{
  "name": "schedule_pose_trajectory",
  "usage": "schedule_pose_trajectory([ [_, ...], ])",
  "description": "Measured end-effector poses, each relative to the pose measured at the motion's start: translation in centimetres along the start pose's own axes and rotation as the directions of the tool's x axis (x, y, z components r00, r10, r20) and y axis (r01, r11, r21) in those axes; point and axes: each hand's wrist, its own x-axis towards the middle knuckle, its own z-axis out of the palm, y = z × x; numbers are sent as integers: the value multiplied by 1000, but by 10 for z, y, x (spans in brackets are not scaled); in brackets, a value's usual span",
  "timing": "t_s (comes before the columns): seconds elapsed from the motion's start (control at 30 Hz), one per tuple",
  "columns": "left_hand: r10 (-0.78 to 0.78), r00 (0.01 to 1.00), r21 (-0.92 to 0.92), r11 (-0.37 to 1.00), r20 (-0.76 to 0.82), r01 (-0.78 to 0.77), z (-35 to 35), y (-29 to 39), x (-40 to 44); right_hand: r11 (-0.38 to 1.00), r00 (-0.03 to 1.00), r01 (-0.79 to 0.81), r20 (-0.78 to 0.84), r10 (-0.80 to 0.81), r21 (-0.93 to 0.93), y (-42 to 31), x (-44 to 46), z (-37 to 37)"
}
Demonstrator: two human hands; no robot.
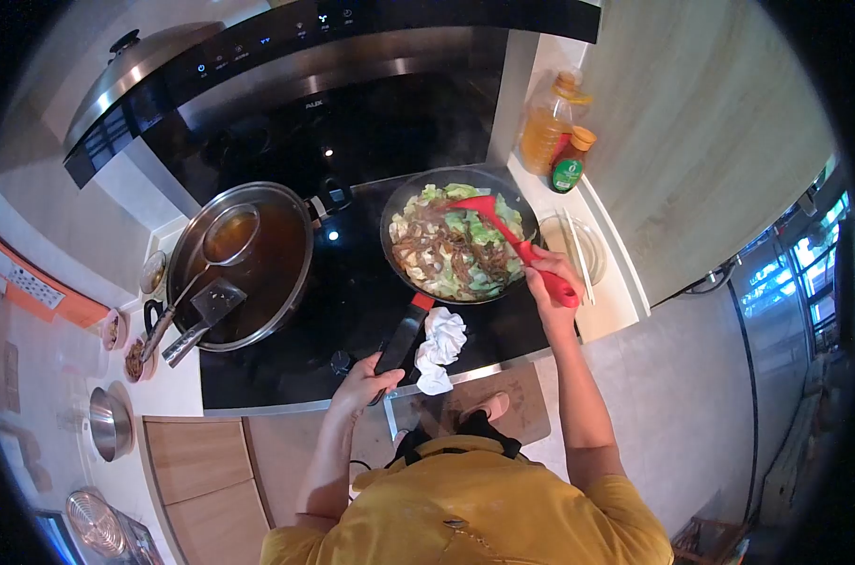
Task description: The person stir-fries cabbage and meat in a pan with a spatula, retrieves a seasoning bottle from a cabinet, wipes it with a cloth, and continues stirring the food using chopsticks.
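My left hand [363,384] is closed around the black handle of a frying pan [401,341] on the stove. Chopped cabbage and brown noodle-like strands [456,243] fill the pan. In my right hand [552,287] is a red spatula [510,234], its fingers wrapped round the handle and its blade resting in the food at the pan's upper part. A crumpled white paper towel [441,348] lies just right of the pan handle.
At the left, a large pot [281,292] of brown liquid holds a strainer [231,235] and a metal turner [218,301]. An oil bottle [545,127], a sauce bottle [570,162] and chopsticks [575,250] are on the right counter. A metal bowl [110,424] stands far left.
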Motion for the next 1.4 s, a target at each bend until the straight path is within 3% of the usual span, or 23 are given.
schedule_pose_trajectory([
  [0.13,-25,1000,-12,1000,-14,25,3,6,-2,995,998,69,19,-68,-71,1,-4,-4],
  [0.2,-35,999,-17,999,-19,34,4,9,-2,990,990,81,128,-66,-114,1,-4,-5],
  [0.37,-42,999,29,999,-25,43,4,13,-3,991,998,69,12,-68,-116,-20,-2,3],
  [0.47,-31,999,-6,1000,-10,31,3,8,-1,1000,986,20,167,-21,8,-7,-10,14],
  [0.53,-15,1000,-11,1000,-2,15,3,7,-2,996,980,77,190,-66,-48,-9,-8,20],
  [0.63,-2,1000,-20,1000,1,2,1,5,-2,972,986,124,138,-97,-200,-19,3,14],
  [0.77,12,1000,-53,999,5,-12,2,2,-2,980,989,133,78,-123,-148,-14,12,4],
  [0.93,-19,1000,-15,1000,13,19,1,7,-2,991,952,126,288,-107,-50,-10,-6,16],
  [1.07,-20,1000,-16,1000,-2,20,2,6,-2,988,990,100,107,-87,-120,-33,3,-10],
  [1.2,-5,1000,-39,999,-13,4,3,7,-2,995,986,58,160,-44,-80,-12,-4,-32],
  [1.37,0,1000,-8,1000,6,0,2,9,-1,995,999,1,41,4,-105,-34,-16,-28],
  [1.4,-2,1000,-5,1000,11,2,1,8,0,998,995,13,99,-7,-55,-35,-19,-28],
])
